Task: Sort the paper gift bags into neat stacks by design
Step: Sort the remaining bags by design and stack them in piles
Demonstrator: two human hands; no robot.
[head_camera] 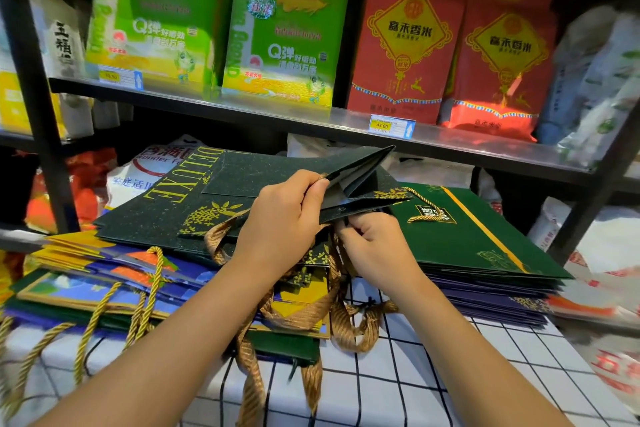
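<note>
Glittery dark paper bag point(242, 177), satiny gold ribbon handles point(311, 315), checked cloth point(433, 374).

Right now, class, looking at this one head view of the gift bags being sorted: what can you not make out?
- How many bags are in the purple stack: the green bag covers it.
- What the right hand pinches: the black glitter bag held by the left hand hides its fingertips.
- Small print on the price tag: too small.
- The rope handles: cut off by the left edge.

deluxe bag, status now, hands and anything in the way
Left hand pinches the black DELUXE bag; right hand grips beneath. Bag half-folded, lifted. Gold ribbon handles trailing underneath.
</note>
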